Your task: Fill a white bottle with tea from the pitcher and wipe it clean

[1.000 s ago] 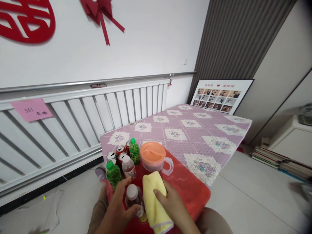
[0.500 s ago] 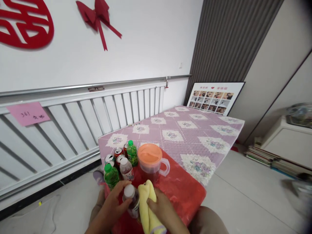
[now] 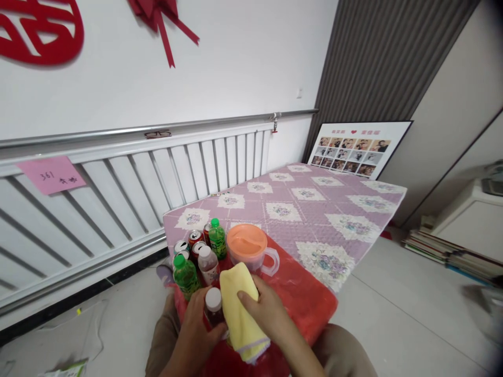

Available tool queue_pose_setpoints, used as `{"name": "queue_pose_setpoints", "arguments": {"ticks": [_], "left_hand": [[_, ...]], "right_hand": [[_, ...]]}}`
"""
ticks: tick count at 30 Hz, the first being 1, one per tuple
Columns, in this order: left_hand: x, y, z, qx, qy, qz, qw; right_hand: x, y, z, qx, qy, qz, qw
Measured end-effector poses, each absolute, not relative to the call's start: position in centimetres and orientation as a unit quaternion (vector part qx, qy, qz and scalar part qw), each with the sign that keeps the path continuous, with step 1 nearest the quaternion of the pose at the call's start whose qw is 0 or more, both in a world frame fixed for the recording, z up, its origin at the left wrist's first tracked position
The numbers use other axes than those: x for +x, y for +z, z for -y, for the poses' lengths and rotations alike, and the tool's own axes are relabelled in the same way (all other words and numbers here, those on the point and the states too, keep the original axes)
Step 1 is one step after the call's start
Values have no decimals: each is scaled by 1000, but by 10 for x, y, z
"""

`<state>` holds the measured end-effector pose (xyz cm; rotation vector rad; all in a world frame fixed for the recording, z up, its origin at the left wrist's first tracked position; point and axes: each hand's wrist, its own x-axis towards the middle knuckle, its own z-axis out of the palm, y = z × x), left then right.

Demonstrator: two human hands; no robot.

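Observation:
My left hand is wrapped round a clear bottle with a white cap and dark contents. In my right hand is a folded yellow cloth, gripped by thumb and fingers right beside that bottle. The cloth covers part of the bottle's right side. Just behind the bottle stand another white-capped bottle and a green-capped bottle. A pitcher with an orange lid and clear handle stands beyond the cloth.
Several drink cans and a second green bottle cluster at the table's left. A red sheet lies over the patterned tablecloth. A white radiator runs along the wall. Books lie on the floor at right.
The yellow cloth has been raised slightly and now lies flatter and wider beside the bottle. My left hand keeps its hold. The whole view has shifted a little.

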<state>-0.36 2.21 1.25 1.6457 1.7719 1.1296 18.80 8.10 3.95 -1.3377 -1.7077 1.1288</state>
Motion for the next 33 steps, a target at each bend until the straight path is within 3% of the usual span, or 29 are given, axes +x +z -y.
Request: {"name": "queue_pose_setpoints", "arguments": {"ticks": [12,23,33], "left_hand": [[-39,17,-38,643,362,-548,394],[-43,24,-42,659,334,-508,443],[-43,37,-42,647,303,-524,463]], "right_hand": [[187,-18,-72,-561,405,682,238],[181,52,-81,-511,403,681,336],[182,0,-68,-550,402,677,279]]}}
